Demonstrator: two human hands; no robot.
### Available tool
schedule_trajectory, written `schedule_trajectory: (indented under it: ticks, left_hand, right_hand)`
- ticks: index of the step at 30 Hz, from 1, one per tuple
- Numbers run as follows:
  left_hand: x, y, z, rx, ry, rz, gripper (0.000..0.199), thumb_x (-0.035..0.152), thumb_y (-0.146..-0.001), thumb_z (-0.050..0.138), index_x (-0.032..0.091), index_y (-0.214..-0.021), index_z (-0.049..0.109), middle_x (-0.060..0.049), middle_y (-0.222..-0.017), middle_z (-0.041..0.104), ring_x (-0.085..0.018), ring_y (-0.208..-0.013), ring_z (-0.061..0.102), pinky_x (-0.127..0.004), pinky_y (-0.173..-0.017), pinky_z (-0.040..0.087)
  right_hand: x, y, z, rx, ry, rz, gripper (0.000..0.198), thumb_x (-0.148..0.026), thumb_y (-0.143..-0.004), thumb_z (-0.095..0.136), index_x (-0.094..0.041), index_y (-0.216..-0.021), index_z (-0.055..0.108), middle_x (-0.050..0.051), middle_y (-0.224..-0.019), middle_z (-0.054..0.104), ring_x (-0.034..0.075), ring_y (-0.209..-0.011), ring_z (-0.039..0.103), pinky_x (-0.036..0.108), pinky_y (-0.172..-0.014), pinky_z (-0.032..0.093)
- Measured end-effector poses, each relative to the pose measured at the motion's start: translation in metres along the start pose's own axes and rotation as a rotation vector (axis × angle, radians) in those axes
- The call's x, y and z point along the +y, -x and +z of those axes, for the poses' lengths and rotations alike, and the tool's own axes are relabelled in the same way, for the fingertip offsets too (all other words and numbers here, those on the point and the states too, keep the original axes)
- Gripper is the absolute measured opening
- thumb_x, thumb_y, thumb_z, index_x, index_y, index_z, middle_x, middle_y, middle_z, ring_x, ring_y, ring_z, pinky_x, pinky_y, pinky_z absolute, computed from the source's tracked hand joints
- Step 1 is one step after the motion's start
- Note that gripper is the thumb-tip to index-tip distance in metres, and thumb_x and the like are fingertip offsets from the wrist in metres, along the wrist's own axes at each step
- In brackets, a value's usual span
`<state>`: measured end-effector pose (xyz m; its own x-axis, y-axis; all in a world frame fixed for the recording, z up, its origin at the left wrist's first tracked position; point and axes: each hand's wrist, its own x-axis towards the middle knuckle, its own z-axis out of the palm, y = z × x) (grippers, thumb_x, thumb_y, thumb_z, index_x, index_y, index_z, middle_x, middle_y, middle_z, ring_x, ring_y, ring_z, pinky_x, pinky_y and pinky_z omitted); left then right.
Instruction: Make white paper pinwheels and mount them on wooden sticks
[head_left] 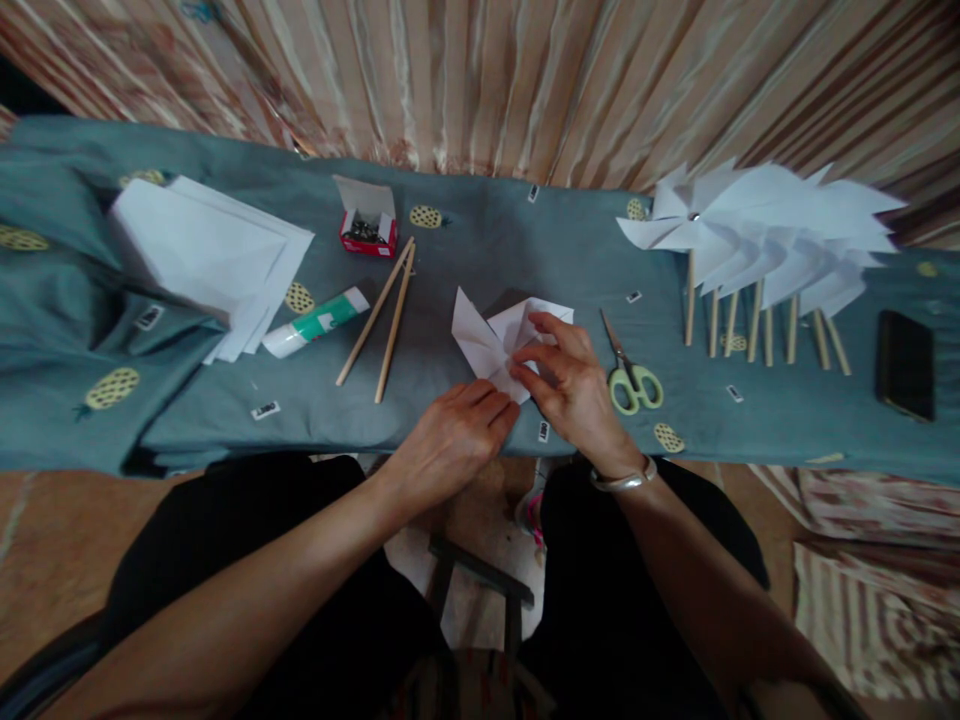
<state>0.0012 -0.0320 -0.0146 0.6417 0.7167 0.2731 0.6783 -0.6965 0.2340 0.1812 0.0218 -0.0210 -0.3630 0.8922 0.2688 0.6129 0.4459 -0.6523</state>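
A white sheet of paper point(480, 345), cut into flaps and partly folded like a pinwheel, lies at the front middle of the cloth-covered table. My left hand point(465, 425) has its fingers closed on the paper's near edge. With bent fingers, my right hand point(566, 375) pinches a flap near the paper's centre. Green-handled scissors point(630, 375) rest just right of that hand, blades pointing away. To the left are two wooden sticks point(394, 325), their far ends touching, and an open red box point(367, 225) of small metal pins.
Finished white pinwheels point(750, 225) on wooden sticks lie overlapping at the right, beside a black phone point(906, 362). A glue stick point(319, 320) and stacked white paper point(202, 250) occupy the left. A striped curtain point(480, 80) hangs behind the table.
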Motion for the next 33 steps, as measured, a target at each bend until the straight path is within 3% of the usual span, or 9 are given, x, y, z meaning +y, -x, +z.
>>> schedule_trajectory:
  ticks: [10,16,26,33]
  left_hand:
    - [0.000,0.000,0.001,0.009,0.003,0.002,0.017,0.012,-0.094,0.048,0.009,-0.098,0.064,-0.009,-0.094,0.067,-0.021,-0.090,0.061,-0.035,-0.079,0.056]
    - [0.000,0.000,0.001,0.008,0.000,-0.001,0.016,0.012,-0.093,0.049,0.010,-0.096,0.064,-0.009,-0.092,0.067,-0.021,-0.087,0.061,-0.034,-0.077,0.056]
    - [0.000,0.002,0.002,0.038,0.007,-0.021,0.016,0.013,-0.094,0.048,0.010,-0.096,0.064,-0.008,-0.091,0.066,-0.020,-0.086,0.060,-0.033,-0.076,0.056]
    - [-0.005,0.006,-0.003,0.114,0.034,-0.017,0.014,0.015,-0.094,0.050,0.011,-0.096,0.064,-0.007,-0.090,0.066,-0.020,-0.086,0.059,-0.033,-0.076,0.054]
  right_hand:
    - [-0.003,0.003,0.002,0.004,0.106,-0.072,0.019,-0.027,-0.093,0.053,-0.029,-0.097,0.072,0.003,-0.136,0.056,0.027,-0.127,0.049,0.046,-0.107,0.046]
    - [-0.001,0.005,0.005,0.016,0.199,-0.179,0.023,-0.024,-0.095,0.049,-0.026,-0.101,0.071,0.007,-0.136,0.055,0.030,-0.126,0.050,0.052,-0.104,0.046]
    - [-0.001,0.026,0.009,-0.097,0.321,-0.161,0.056,-0.003,-0.088,0.038,-0.029,-0.135,0.051,0.004,-0.156,0.034,0.029,-0.145,0.030,0.054,-0.113,0.036]
    - [0.000,0.031,0.012,-0.115,0.322,-0.176,0.056,-0.007,-0.093,0.034,-0.028,-0.144,0.039,0.006,-0.160,0.027,0.027,-0.151,0.016,0.057,-0.115,0.031]
